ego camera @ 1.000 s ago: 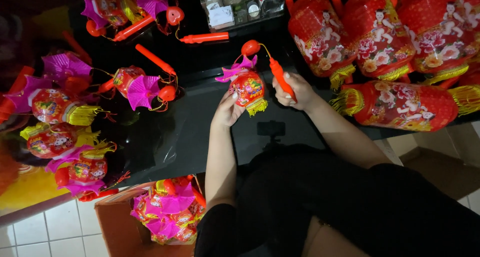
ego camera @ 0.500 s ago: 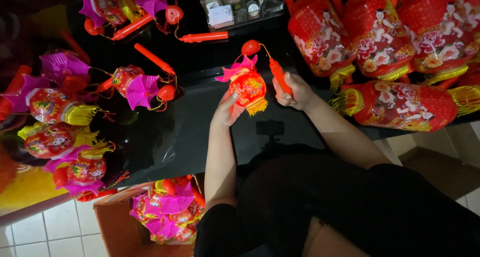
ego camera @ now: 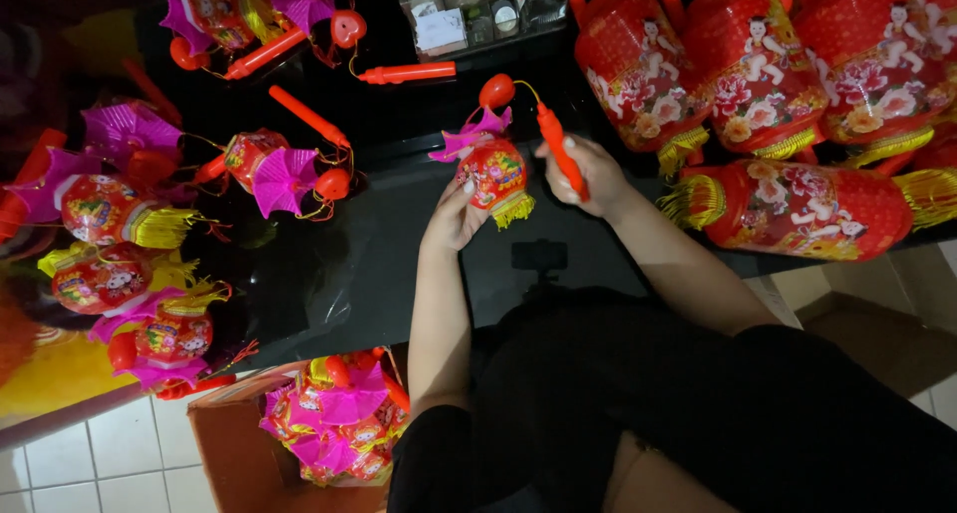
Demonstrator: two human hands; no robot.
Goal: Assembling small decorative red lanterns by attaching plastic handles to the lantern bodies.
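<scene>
Over black table (ego camera: 379, 264) | left hand (ego camera: 454, 219) cups small red lantern (ego camera: 493, 174) | right hand (ego camera: 583, 174) grips orange handle (ego camera: 560, 154) | step: assembling, steady grip needed.

Large red lanterns (ego camera: 797, 64) at two o'clock; small finished lanterns (ego camera: 120, 214) at nine; cardboard box (ego camera: 249, 443) at seven.

Both forearms extended forward, bare, elbows bent. Left hand (ego camera: 454, 219) palm-up, fingers (ego camera: 467, 186) cupped, tips pointing up and inward. Right hand (ego camera: 583, 174) curled into a closed grip, wrist straight, knuckles facing left hand, close beside it.
</scene>
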